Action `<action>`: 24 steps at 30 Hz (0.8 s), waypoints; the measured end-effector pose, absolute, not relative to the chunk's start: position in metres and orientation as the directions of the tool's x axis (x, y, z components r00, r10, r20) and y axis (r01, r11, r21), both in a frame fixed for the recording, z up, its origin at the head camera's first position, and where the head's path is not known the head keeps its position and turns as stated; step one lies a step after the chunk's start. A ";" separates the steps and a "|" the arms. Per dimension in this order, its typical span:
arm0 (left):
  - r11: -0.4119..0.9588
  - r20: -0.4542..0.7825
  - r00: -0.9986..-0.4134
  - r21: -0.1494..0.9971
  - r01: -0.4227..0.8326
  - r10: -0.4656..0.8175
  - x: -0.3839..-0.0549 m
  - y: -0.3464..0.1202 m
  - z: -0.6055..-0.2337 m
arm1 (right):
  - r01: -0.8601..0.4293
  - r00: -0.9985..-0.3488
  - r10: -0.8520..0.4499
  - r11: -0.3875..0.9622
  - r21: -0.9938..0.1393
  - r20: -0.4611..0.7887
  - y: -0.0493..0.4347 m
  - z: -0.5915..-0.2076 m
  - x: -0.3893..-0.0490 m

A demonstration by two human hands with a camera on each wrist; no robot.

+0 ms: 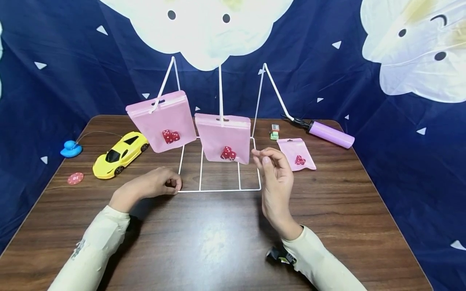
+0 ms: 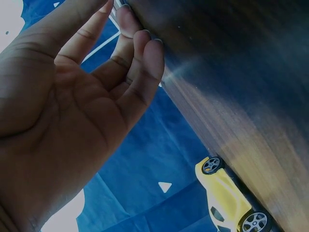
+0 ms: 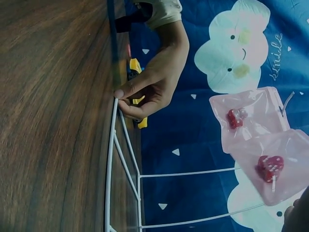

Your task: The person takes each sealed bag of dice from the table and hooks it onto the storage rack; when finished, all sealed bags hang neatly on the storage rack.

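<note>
A white wire display rack [image 1: 218,190] stands on the table, its hooks rising at the back. On its left hook hangs a pink zip pouch [image 1: 145,121] with red dice [image 1: 170,136] showing through it. Another pink pouch [image 1: 212,135] hangs from the middle hook, also with red dice [image 1: 227,153]. My left hand [image 1: 153,184] pinches the rack's front left corner between thumb and fingers, as the right wrist view shows too. Loosely bent, the fingers of my right hand [image 1: 278,182] are beside the middle pouch's lower right edge, holding nothing.
A third pink pouch [image 1: 287,151] with red dice lies on the table at right, near a purple hand pump [image 1: 331,134] and a small green-and-white item [image 1: 274,133]. On the left are a yellow toy car [image 1: 120,155], a blue rubber duck [image 1: 71,149] and a red chip [image 1: 75,178].
</note>
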State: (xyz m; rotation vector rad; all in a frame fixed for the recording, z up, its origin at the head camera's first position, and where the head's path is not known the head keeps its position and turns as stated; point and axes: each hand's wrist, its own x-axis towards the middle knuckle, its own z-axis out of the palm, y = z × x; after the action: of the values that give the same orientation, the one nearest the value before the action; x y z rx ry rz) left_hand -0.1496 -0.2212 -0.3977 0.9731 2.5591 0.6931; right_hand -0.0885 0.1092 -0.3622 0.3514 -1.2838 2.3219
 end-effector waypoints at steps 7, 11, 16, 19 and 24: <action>0.657 -0.124 -0.724 0.544 0.522 0.678 -0.150 -0.221 -0.398 | -0.489 -0.872 0.288 -0.453 -0.745 0.397 0.114 -0.364 -0.096; 0.653 -0.123 -0.721 0.547 0.525 0.682 -0.151 -0.221 -0.400 | -0.442 -0.896 0.284 -0.487 -0.753 0.342 0.118 -0.365 -0.101; 0.652 -0.128 -0.719 0.551 0.520 0.683 -0.152 -0.221 -0.400 | -0.413 -0.908 0.284 -0.502 -0.759 0.306 0.122 -0.366 -0.105; 0.648 -0.124 -0.718 0.554 0.523 0.685 -0.152 -0.221 -0.400 | -0.413 -0.908 0.293 -0.499 -0.762 0.300 0.124 -0.365 -0.107; 0.643 -0.114 -0.716 0.553 0.531 0.689 -0.152 -0.222 -0.401 | -0.419 -0.904 0.299 -0.472 -0.776 0.306 0.127 -0.365 -0.112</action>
State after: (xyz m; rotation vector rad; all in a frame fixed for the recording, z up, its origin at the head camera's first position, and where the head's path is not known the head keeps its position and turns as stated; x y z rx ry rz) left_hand -0.1524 -0.2216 -0.4013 0.9768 2.5502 0.7113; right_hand -0.1123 0.1272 -0.3645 0.1781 -1.3043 2.3793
